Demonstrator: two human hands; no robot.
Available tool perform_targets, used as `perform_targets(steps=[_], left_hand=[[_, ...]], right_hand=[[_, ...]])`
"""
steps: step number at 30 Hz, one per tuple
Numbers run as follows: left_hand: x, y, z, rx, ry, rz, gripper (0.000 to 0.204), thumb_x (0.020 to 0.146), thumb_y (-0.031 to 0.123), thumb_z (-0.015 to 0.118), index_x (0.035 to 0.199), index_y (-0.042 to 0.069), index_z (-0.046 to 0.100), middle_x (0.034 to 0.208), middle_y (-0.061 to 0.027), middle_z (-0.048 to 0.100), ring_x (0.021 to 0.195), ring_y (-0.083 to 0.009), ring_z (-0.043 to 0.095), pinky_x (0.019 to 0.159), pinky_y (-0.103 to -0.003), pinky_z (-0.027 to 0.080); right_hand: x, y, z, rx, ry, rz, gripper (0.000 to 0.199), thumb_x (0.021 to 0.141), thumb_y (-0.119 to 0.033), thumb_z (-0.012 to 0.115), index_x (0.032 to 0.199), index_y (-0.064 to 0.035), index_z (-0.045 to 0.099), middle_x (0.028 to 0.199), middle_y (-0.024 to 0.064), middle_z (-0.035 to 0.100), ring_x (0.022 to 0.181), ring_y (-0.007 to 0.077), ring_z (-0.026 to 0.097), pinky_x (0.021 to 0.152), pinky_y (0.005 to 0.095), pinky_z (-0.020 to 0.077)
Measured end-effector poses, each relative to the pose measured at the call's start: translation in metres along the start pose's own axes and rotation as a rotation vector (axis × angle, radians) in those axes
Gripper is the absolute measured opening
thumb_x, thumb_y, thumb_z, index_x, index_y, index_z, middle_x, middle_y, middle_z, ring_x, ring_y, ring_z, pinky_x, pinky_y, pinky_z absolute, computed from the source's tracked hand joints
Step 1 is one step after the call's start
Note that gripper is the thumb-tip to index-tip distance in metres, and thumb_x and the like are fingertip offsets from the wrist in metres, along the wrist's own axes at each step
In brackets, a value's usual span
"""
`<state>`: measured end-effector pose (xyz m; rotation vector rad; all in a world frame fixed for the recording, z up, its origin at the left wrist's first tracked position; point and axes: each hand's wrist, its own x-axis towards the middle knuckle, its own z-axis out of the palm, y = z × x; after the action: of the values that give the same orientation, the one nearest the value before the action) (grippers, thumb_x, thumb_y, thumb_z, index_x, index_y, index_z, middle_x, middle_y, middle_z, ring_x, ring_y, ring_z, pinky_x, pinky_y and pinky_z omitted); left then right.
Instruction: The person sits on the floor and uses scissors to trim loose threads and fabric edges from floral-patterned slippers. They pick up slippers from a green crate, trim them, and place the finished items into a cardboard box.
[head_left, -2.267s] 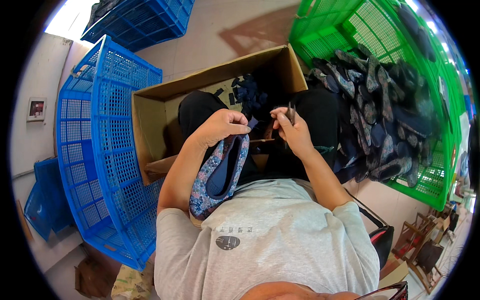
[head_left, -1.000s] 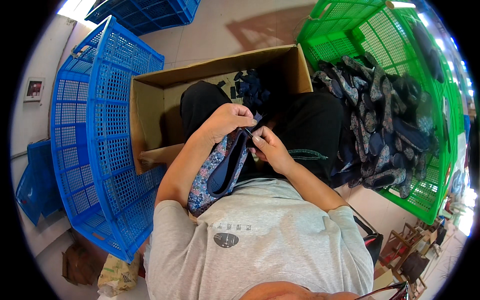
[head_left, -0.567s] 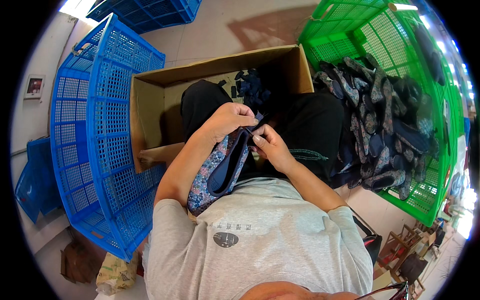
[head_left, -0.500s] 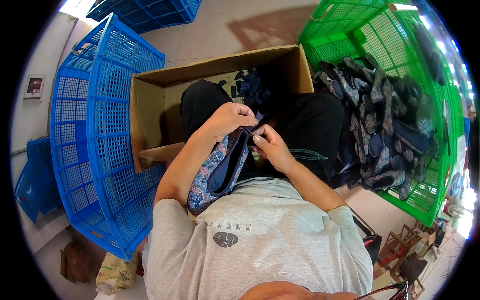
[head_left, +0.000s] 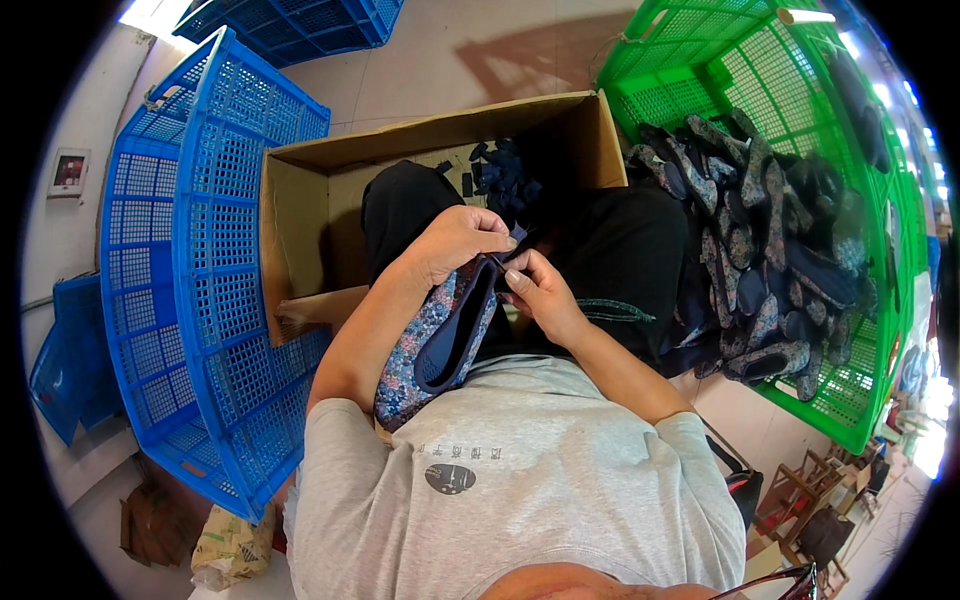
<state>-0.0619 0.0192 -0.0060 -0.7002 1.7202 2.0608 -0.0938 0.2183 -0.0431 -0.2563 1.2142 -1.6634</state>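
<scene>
Slipper (head_left: 440,345) runs lengthwise from chest to knees, toe end forward, left hand (head_left: 455,240) and right hand (head_left: 535,295) pinching it.

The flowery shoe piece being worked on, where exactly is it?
In the head view, the floral shoe upper lies centre, over the person's lap, held by the left hand and right hand, before the cardboard box.

Left hand (head_left: 455,243) curled, fingers closed; right hand (head_left: 537,292) pinching beside it; elbows bent.
</scene>
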Motion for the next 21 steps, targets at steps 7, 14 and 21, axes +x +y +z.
perform_targets(steps=[7,14,21], left_hand=[[0.003,-0.002,-0.002,0.039,0.002,0.031,0.011,0.083,0.013,0.072,0.080,0.003,0.069,0.071,0.0019,0.060,0.063,-0.0062,0.052,0.062,-0.020,0.041],[0.011,-0.007,0.001,-0.157,0.106,0.124,0.029,0.091,0.010,0.063,0.116,-0.005,0.064,0.091,-0.0072,0.067,0.070,-0.0090,0.055,0.067,-0.023,0.047],[0.013,-0.011,0.002,-0.153,0.038,0.233,0.053,0.090,-0.003,0.056,0.142,-0.002,0.045,0.117,-0.0111,0.062,0.088,-0.0151,0.063,0.080,-0.027,0.052]], right_hand=[[0.002,0.000,-0.002,0.027,0.019,0.017,0.016,0.101,-0.023,0.058,0.100,-0.0090,0.051,0.084,-0.0014,0.054,0.067,0.0044,0.048,0.056,0.0183,0.0371],[-0.002,-0.009,-0.003,0.177,0.050,0.086,0.017,0.101,-0.025,0.059,0.103,-0.0099,0.052,0.088,0.0009,0.056,0.061,0.0034,0.045,0.050,0.0169,0.0326],[-0.005,-0.012,-0.015,0.225,0.114,-0.093,0.018,0.097,-0.020,0.062,0.112,-0.0121,0.055,0.071,0.0022,0.057,0.054,0.0055,0.044,0.043,0.0187,0.0273]])
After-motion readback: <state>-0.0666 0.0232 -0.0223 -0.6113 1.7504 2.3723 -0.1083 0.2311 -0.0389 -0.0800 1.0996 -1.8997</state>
